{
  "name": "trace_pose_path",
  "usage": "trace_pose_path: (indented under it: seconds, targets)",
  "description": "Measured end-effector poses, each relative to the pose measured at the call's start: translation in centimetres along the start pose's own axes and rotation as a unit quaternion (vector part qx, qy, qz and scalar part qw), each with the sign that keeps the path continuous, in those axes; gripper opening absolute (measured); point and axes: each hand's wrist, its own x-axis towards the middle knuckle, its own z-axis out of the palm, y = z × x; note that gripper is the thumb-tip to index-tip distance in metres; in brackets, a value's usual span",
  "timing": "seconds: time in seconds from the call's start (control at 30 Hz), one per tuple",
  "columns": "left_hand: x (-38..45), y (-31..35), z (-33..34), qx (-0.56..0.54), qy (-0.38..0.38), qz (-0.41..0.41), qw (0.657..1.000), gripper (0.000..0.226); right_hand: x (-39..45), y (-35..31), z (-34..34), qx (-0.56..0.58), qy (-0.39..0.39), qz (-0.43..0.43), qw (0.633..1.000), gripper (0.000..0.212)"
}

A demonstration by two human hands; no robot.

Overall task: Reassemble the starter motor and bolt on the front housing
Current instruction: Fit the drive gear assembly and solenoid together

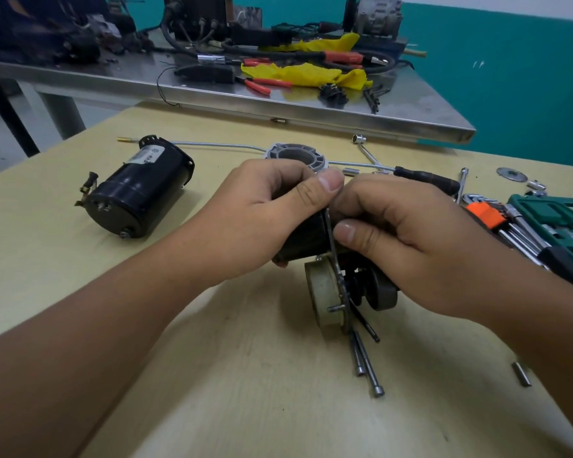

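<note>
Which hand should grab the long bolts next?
Probably right. The long bolts lie on the table just below the right hand, while the left hand grips the dark body of the motor assembly and can keep steadying it.

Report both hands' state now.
Left hand: gripping the motor part.
Right hand: gripping the same motor part from the other side.

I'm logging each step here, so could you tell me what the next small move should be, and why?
Probably keep seating the two halves of the small assembly together. Both the left hand and right hand grip it at the seam, while the long bolts, black motor body and front housing lie untouched on the table.
</note>
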Motion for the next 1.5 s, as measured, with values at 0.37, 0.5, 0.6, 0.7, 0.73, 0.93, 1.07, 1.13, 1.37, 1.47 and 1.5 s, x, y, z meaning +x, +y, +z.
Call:
trace_pose_path:
  seconds: [0.37, 0.5, 0.6, 0.7, 0.73, 0.93, 1.07, 1.13, 1.37, 1.47, 1.5]
  targets:
    - [0.0, -0.2, 0.0, 0.003, 0.011, 0.01, 1.0, 0.053, 0.2, -0.3, 0.4, 0.009, -0.019, 0.004, 1.0, 0.017]
    - [-0.1, -0.1, -0.1, 0.03, 0.026, 0.022, 0.999, 0.051, -0.2, -0.7, 0.9, 0.043, -0.006, 0.055, 0.998, 0.025]
    - [-0.1, -0.3, -0.1, 0.029, 0.03, 0.026, 0.999, 0.046, -0.2, -1.1, 1.0, 0.066, 0.0, 0.067, 0.996, 0.025]
    - [-0.1, -0.4, -0.2, 0.01, 0.027, 0.029, 0.999, 0.037, -0.2, -1.4, 0.9, 0.065, 0.001, 0.069, 0.995, 0.032]
    - [0.0, -0.4, -0.1, 0.0, 0.027, 0.028, 0.999, 0.035, -0.1, -1.6, 0.9, 0.047, 0.005, 0.067, 0.997, 0.033]
    - [0.4, -0.3, -1.2, -0.074, 0.082, 0.022, 0.994, 0.027, -0.2, -1.5, -0.7, -0.05, 0.266, 0.014, 0.963, 0.008]
    - [0.1, -0.4, -1.9, -0.146, 0.146, 0.037, 0.978, 0.028, -0.8, -1.2, 0.6, 0.254, 0.467, 0.075, 0.844, 0.037]
    - [0.0, -0.4, -1.7, -0.187, 0.178, 0.036, 0.965, 0.029, -1.1, -1.3, 2.2, 0.396, 0.411, 0.163, 0.805, 0.054]
    - [-0.8, -0.7, 1.4, -0.229, 0.217, 0.038, 0.948, 0.029, -0.2, -3.2, 4.2, 0.552, 0.214, 0.132, 0.795, 0.054]
    - [-0.8, -0.9, 2.0, -0.218, 0.164, 0.07, 0.96, 0.024, -0.6, -2.5, 3.5, 0.512, 0.248, 0.126, 0.813, 0.054]
    - [-0.8, -1.0, 1.9, -0.214, 0.137, 0.081, 0.964, 0.023, -0.8, -2.2, 3.1, 0.5, 0.247, 0.122, 0.821, 0.056]
